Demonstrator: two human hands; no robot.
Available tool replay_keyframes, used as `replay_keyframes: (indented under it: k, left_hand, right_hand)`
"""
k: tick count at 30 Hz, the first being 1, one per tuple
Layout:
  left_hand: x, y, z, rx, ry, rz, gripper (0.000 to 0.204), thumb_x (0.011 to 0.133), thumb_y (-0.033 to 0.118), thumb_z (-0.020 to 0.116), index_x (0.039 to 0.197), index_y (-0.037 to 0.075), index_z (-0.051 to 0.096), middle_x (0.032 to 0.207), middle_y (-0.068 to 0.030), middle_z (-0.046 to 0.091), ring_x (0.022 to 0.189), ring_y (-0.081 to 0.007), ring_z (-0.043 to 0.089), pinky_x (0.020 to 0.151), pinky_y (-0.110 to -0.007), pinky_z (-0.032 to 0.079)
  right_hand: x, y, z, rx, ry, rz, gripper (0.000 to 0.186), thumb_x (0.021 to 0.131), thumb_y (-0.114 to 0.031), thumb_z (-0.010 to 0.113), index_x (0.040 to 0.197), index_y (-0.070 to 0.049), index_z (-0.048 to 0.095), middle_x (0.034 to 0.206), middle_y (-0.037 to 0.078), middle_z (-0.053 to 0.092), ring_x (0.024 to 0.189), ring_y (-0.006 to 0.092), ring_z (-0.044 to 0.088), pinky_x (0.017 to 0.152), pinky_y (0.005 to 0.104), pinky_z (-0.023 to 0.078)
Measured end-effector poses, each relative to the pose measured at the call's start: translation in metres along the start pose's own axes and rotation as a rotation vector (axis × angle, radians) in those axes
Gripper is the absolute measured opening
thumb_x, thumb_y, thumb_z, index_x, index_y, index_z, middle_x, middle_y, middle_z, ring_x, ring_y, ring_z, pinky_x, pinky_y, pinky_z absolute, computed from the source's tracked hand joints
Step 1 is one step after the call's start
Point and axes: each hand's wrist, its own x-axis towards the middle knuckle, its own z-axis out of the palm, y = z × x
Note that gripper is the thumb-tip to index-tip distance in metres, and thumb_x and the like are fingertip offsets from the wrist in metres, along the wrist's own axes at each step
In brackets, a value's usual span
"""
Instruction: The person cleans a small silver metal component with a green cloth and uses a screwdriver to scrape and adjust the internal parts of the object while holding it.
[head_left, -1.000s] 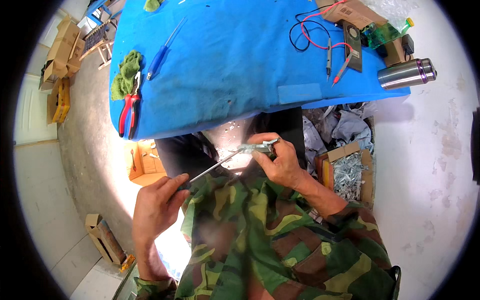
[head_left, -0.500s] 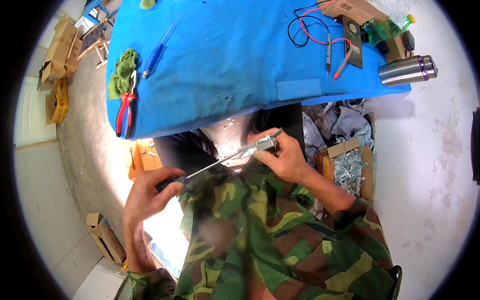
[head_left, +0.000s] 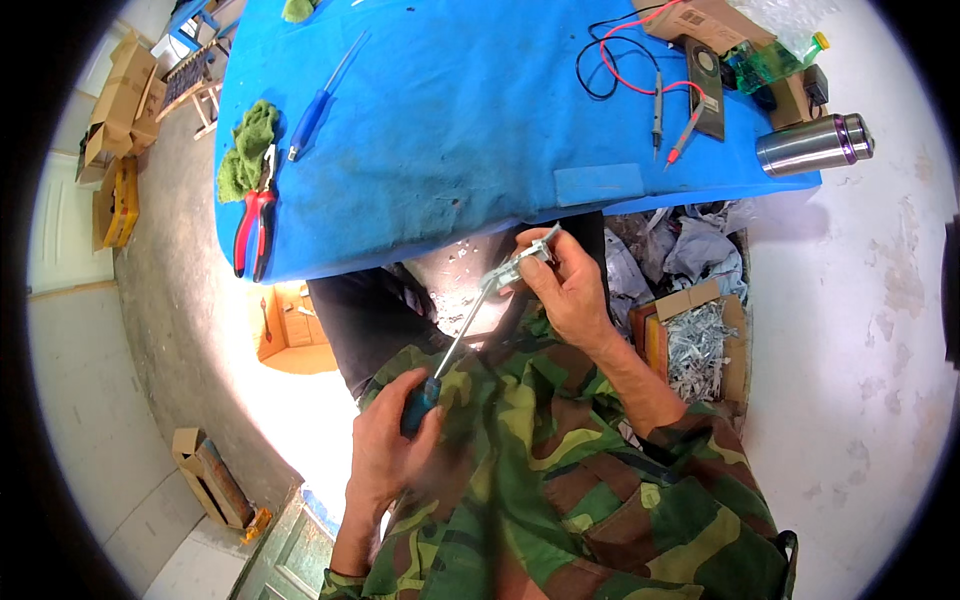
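Observation:
My left hand is closed around the dark blue handle of a screwdriver, low in front of my camouflage jacket. The long shaft slants up to the right, and its tip meets a small silvery metal part. That part is pinched between the thumb and fingers of my right hand, just off the near table edge. A short rod sticks out of its upper end. My fingers cover some of the part, so its exact kind cannot be made out.
On the blue-covered table lie red-handled pliers, a green rag, a blue screwdriver, test probes and a steel flask. Below right, a cardboard box holds metal scraps. An open box stands below left.
My left hand has moved right and nearer my body, turning the screwdriver to a steeper slant. My right hand and the metal part have shifted slightly up and left.

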Motion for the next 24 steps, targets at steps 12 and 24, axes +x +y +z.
replay_keyframes:
  k: [12,24]
  left_hand:
    - [-0.006,0.005,0.005,0.185,0.086,0.095,0.043,0.085,0.001,0.081,0.124,0.003,0.064,0.105,-0.0204,0.075,0.09,-0.0374,0.077,0.076,-0.04,0.061]
    - [-0.011,-0.001,0.018,0.273,0.188,0.167,0.045,0.083,0.0,0.082,0.125,0.004,0.065,0.107,-0.0204,0.074,0.09,-0.0378,0.076,0.076,-0.041,0.062]
  right_hand:
    - [0.0,0.004,0.003,0.139,0.194,-0.02,0.025,0.102,-0.011,0.074,0.122,0.0,0.065,0.101,0.005,0.073,0.082,0.0106,0.07,0.064,0.0243,0.053]
    - [-0.006,0.003,0.016,0.24,0.218,0.018,0.028,0.102,-0.015,0.075,0.124,0.0,0.065,0.106,0.006,0.073,0.086,0.0108,0.071,0.071,0.025,0.057]
